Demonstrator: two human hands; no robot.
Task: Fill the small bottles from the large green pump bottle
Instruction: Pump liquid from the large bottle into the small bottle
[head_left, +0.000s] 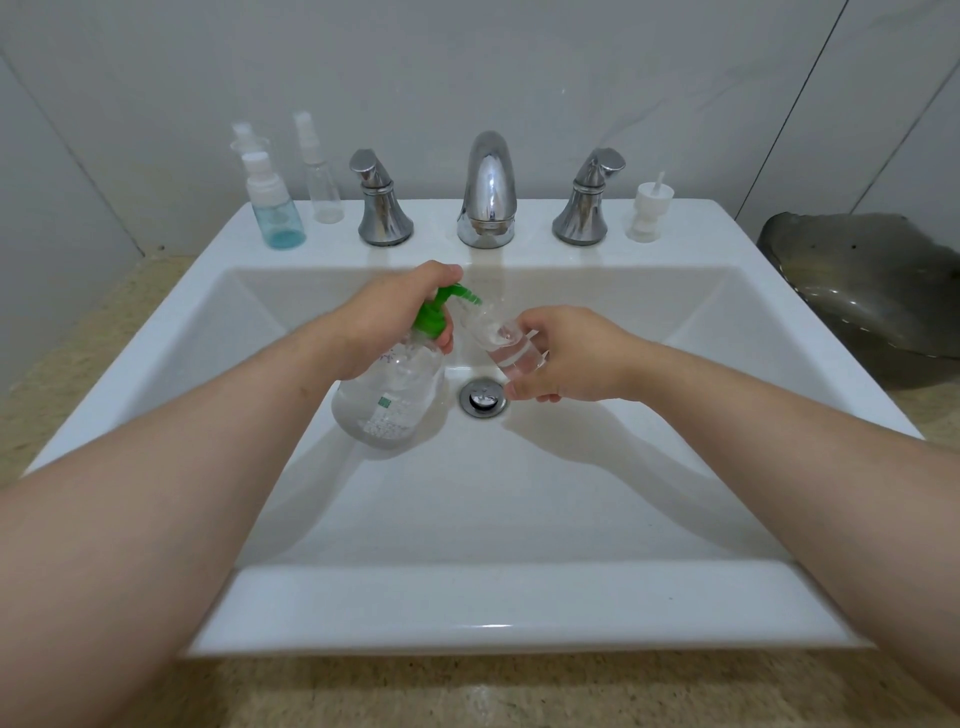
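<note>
Over the basin of the white, glossy ceramic rectangular sink (467, 597), the left hand (387, 322) grips the large clear plastic pump bottle with a green ribbed collar and spout (389, 395). Its fingers curl round the neck and one finger lies on top of the pump head. The rounded, see-through body tilts, and a printed label shows on its lower side. The right hand (566, 356) pinches a small, clear, cylindrical plastic bottle (511, 353) between thumb and curled fingers. This bottle leans with its open mouth just beside the green nozzle tip. Both bottles hang above the round chrome drain (483, 397).

On the sink's back ledge stand a polished, curved chrome spout (488, 192) and two flared chrome tap handles (382, 200), one on each side of it. Left of them stand a squat blue-tinted bottle with a white pump top (272, 208) and a slim clear spray bottle (322, 176), with another pale cap behind. On the ledge's right end sits a loose white plastic pump cap with its straw upward (649, 210). The sink rests in a speckled beige stone surface (467, 691), and a dull grey wavy-edged dish (872, 296) lies at the right.
</note>
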